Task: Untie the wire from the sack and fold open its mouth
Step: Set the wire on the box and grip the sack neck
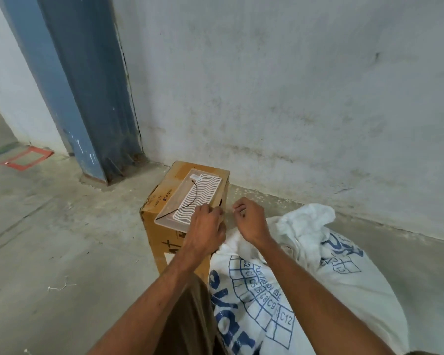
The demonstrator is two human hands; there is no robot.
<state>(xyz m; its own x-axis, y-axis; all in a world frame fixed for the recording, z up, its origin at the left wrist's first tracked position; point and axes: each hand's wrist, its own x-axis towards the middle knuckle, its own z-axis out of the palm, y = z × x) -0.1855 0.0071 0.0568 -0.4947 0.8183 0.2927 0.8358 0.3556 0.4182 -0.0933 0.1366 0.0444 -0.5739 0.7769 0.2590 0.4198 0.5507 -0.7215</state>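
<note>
Sack under right hand: woven white plastic cloth, matt, crumpled. Box beyond left hand: brown cardboard, matt. Tray atop: translucent plastic, smooth. Wire: thin, dark. Floor left: rough concrete.

A rough, pale grey plastered wall is filling most of the view, showing dark smudges and stains toward its foot. A blue-grey painted steel column is standing at the left, its paint chipping and rust showing where its base is meeting the floor. The bare concrete floor is looking dusty, with small bits of debris lying on it. A red taped rectangle is marking the floor at the far left, and a whiter wall is running behind the column. Soft, even light is falling across everything, throwing only faint shadows
</note>
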